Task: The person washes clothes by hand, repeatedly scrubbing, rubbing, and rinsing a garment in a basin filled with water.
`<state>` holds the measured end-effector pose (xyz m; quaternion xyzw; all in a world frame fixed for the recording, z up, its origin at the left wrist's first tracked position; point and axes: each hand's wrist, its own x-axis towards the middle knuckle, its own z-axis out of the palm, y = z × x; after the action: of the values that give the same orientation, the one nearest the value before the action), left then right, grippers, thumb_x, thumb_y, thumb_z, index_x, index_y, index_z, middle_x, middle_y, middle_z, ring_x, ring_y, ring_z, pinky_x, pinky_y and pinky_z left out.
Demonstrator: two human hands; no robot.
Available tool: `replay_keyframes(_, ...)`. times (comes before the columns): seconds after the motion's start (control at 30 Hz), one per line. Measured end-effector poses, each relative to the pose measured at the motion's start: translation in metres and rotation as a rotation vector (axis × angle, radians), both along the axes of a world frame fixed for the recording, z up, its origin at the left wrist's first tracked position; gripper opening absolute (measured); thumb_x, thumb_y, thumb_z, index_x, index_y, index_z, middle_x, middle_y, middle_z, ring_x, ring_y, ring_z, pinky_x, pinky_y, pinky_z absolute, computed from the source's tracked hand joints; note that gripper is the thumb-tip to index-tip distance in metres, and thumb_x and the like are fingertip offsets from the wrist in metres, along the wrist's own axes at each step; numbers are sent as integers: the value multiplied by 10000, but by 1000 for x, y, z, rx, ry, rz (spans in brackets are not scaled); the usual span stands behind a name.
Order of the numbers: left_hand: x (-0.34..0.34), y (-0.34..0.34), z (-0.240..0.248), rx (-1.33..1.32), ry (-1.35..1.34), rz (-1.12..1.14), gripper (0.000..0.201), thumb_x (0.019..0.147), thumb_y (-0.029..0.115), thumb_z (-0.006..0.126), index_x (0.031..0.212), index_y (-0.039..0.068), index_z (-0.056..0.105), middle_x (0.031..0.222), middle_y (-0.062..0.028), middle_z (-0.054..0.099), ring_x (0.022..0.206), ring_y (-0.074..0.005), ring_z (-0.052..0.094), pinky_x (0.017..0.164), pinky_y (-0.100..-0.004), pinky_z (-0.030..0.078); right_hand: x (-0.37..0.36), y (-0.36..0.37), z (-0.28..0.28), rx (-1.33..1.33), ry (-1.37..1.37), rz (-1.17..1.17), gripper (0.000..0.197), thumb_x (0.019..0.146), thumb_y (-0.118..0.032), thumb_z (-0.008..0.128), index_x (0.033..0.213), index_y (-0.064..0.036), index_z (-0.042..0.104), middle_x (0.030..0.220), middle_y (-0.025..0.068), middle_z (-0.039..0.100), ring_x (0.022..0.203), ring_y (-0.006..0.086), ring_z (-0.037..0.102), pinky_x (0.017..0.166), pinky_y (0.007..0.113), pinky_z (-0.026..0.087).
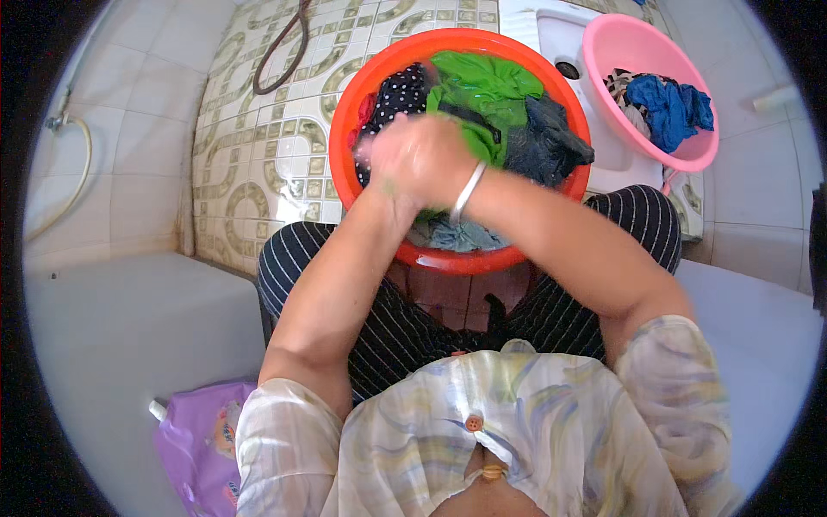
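Over the left-middle part of a round red basin (345, 129), my two hands are pressed together. My right hand (439, 155), with a white bangle (468, 191) at its wrist, closes against my left hand (386, 159). Both look wet and are smeared by motion, and whatever they hold is hidden. Around them in the basin lie a black cloth with white polka dots (403, 93), a bright green garment (487, 77) and a dark grey garment (547, 142). A grey-blue cloth (461, 236) shows at the near rim, under my wrists.
At the far right, a pink basin (594, 65) holds blue clothing (668, 112), beside a white squat toilet (551, 39). A brown hose (297, 56) lies on the patterned tile floor. To my near left rests a purple pouch with a white cap (194, 439).
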<state>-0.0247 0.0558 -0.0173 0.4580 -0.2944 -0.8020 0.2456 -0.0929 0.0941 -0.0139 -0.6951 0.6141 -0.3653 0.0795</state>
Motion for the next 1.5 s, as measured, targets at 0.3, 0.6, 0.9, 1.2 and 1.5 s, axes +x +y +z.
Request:
replay_keyframes(0.3, 49, -90, -132, 166, 889, -350, 325, 859, 400, 399, 814, 110, 537, 798, -73, 586, 757, -220, 563, 673, -357, 453, 43, 10, 40, -153, -66, 25, 134, 725, -211, 505, 633, -151, 581, 568, 112, 544, 521, 291, 541, 489, 411, 433)
replay_keyframes(0.6, 33, -67, 48, -653, 188, -246, 430, 822, 352, 520, 475, 142, 377, 515, 3, 427, 485, -101, 379, 477, -262, 330, -121, 13, 12, -275, -168, -372, 368, 791, -327, 493, 589, -26, 552, 552, 162, 519, 534, 291, 544, 494, 377, 429)
replay_keyframes(0.9, 71, -68, 14, -992, -948, -1173, 324, 702, 256, 660, 526, 20, 526, 471, -14, 465, 451, -102, 439, 444, -276, 368, -138, 46, -30, 670, -15, -59, 261, 711, -250, 614, 656, 4, 587, 502, 84, 519, 476, 132, 523, 500, 271, 428)
replay_keyframes(1.2, 49, -37, -12, -1376, -561, -859, 148, 661, 127, 650, 762, 29, 604, 736, -116, 581, 681, -234, 578, 636, -323, 458, -119, 31, -65, 649, 138, -411, 355, 666, -328, 630, 799, 0, 599, 855, 232, 584, 798, 365, 571, 739, 389, 458)
replay_keyframes(1.5, 46, -38, -33, -1320, -808, -934, 147, 654, 151, 657, 682, 47, 557, 674, -120, 562, 648, -256, 560, 638, -325, 440, -141, 28, -27, 400, -1242, -428, 59, 756, -124, 554, 724, -86, 521, 731, 60, 565, 689, 227, 574, 621, 377, 485)
